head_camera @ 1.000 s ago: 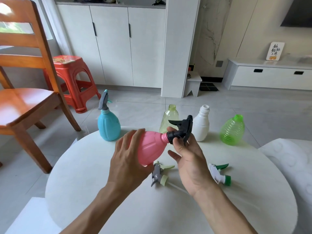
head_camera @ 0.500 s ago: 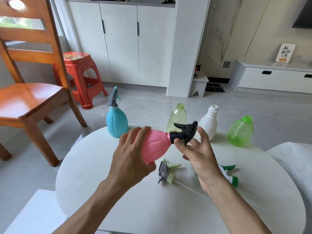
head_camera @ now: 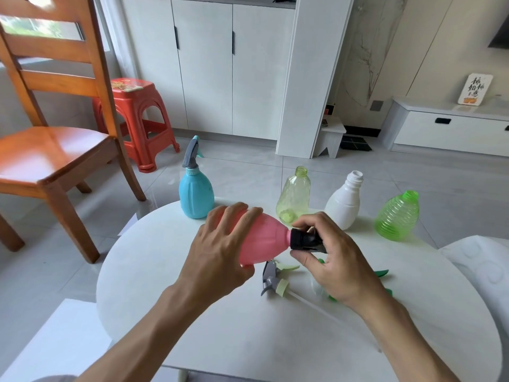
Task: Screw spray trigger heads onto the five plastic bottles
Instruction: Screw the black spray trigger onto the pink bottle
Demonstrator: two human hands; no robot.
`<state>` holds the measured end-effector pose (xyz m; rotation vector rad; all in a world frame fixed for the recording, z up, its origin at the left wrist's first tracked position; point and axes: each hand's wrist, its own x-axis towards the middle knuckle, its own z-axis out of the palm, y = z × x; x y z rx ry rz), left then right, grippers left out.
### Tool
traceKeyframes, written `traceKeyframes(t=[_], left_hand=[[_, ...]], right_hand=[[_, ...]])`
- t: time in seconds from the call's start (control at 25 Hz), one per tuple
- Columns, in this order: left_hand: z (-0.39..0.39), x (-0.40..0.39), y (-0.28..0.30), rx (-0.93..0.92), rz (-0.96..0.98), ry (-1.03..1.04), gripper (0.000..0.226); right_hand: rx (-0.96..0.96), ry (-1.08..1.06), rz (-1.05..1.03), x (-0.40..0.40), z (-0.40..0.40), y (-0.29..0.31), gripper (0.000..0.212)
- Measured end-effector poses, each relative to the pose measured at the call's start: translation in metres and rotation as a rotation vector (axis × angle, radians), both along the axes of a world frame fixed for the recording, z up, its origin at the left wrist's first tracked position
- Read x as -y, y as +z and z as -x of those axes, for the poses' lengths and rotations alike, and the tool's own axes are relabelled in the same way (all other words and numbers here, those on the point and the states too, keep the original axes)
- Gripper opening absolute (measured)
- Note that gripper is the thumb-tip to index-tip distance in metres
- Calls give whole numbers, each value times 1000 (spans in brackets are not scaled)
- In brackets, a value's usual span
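Note:
My left hand (head_camera: pixel 220 252) grips the pink bottle (head_camera: pixel 264 241), held on its side above the round white table (head_camera: pixel 192 326). My right hand (head_camera: pixel 330 260) is closed around the black trigger head (head_camera: pixel 304 239) sitting on the pink bottle's neck. A blue bottle (head_camera: pixel 196 193) with a grey trigger head stands at the table's far edge. Beside it stand a yellow-green bottle (head_camera: pixel 294 198), a white bottle (head_camera: pixel 344 205) and a ribbed green bottle (head_camera: pixel 398 217), all with open necks. A grey and pale-green trigger head (head_camera: pixel 274 278) lies on the table. A green trigger head (head_camera: pixel 381 274) is mostly hidden under my right hand.
A wooden chair (head_camera: pixel 52 144) stands left of the table with a red plastic stool (head_camera: pixel 137 119) behind it. White cabinets (head_camera: pixel 206 64) and a pillar (head_camera: pixel 311 78) line the back. A white cushioned seat (head_camera: pixel 479 271) sits at the right edge.
My right hand has turned over and closed fully around the black trigger head, hiding its lever. The camera has moved closer. The pink bottle stays in my left hand.

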<state>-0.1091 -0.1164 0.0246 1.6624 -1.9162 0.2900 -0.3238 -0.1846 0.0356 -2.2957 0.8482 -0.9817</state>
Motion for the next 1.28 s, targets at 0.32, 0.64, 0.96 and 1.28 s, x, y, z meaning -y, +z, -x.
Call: traceKeyframes(t=[0.32,0.64,0.96,1.28], left_hand=[[-1,3,0,78,10,-2,94],[-1,4,-4,131,-13,-5,93],[-2,5,-6,-57,-28,-32,96],[-8,6,-9,-237,-72,-123,94]], right_hand=[[164,-60,-273,-4,-1,2,33],[289,-46,-705,-4,1,9,31],[470,209,-1074,5,13,12,48],[203,239,-594,5,15,13,38]])
